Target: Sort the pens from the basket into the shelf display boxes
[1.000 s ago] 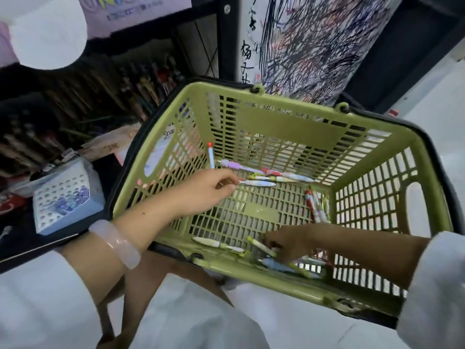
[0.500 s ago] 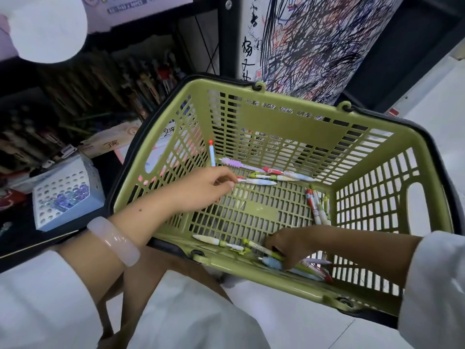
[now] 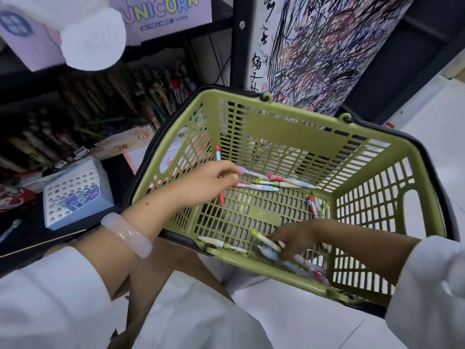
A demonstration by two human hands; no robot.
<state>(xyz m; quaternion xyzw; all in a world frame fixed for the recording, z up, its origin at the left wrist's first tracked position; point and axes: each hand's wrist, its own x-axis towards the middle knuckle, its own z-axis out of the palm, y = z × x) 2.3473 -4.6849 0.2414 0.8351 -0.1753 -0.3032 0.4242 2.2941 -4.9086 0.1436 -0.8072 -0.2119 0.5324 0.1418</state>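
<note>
A green slatted basket (image 3: 297, 132) tilts toward me beside the shelf, with several pens loose on its floor. A row of pens (image 3: 276, 182) lies along the far wall and a few more pens (image 3: 318, 205) lie at the right wall. My left hand (image 3: 208, 181) reaches into the far left corner, fingers curled round a red-tipped pen (image 3: 218, 153) whose other red end shows under the palm. My right hand (image 3: 295, 241) is at the near wall, fingers curled round a bunch of pens (image 3: 268, 248). One white pen (image 3: 221, 243) lies loose beside it.
A white perforated display box (image 3: 75, 195) with blue-topped pens stands on the shelf at left. Behind it are dark rows of pens (image 3: 156, 96) and a UNICORN box (image 3: 163, 13). A scribbled test sheet (image 3: 322, 46) hangs behind the basket. White floor lies at right.
My left hand has closed round the red-tipped pen, whose lower end now shows under the palm. My right hand has drawn more pens together at the near wall.
</note>
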